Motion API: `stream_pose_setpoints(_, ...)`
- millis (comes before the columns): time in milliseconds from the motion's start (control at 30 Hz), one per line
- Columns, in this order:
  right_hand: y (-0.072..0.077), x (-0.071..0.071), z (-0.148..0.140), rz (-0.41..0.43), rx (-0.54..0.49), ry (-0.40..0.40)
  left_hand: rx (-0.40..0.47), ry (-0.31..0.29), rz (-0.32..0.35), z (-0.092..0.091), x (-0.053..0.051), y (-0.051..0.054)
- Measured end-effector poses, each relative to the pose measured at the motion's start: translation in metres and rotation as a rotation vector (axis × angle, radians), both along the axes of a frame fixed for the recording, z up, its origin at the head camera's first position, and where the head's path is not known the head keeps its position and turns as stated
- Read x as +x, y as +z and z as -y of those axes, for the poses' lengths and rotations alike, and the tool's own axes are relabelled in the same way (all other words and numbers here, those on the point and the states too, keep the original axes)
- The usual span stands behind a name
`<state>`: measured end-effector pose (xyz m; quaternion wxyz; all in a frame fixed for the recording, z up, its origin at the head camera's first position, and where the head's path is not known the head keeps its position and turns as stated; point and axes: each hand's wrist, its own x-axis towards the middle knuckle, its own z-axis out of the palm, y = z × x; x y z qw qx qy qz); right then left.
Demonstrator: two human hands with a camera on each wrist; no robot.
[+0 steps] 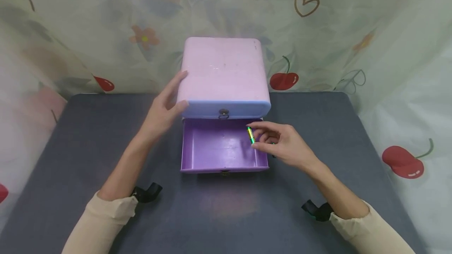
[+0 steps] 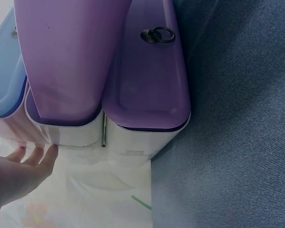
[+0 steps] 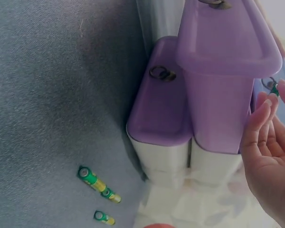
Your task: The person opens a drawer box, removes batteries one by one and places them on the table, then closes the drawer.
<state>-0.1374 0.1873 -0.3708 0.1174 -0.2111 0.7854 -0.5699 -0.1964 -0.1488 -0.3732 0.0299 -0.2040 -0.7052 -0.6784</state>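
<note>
A small drawer cabinet [image 1: 224, 69] with a pink top stands at the back of the table, its middle purple drawer [image 1: 219, 148] pulled out and its blue top drawer [image 2: 4, 71] closed. My left hand [image 1: 160, 113] rests on the cabinet's left side, fingers spread and slightly bent. Between thumb and fingertips, my right hand [image 1: 286, 144] pinches a green and yellow battery [image 1: 251, 135] above the right part of the drawer. In the right wrist view the right hand [image 3: 270, 147] is beside the drawer, mostly hiding the battery [image 3: 274, 89].
Several green and yellow batteries [image 3: 91, 178] lie on the table right of the cabinet. A closed purple bottom drawer [image 3: 161, 104] with a ring pull sits under the pulled-out one. A patterned curtain [image 1: 226, 7] hangs behind the dark table [image 1: 226, 214].
</note>
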Motion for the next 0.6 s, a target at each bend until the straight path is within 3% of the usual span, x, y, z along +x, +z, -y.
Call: stream_pose_setpoints(600, -0.010, 0.003, -0.033, -0.034, 0.031, -0.069, 0.029, 0.000, 0.005, -0.003, 0.001, -0.001)
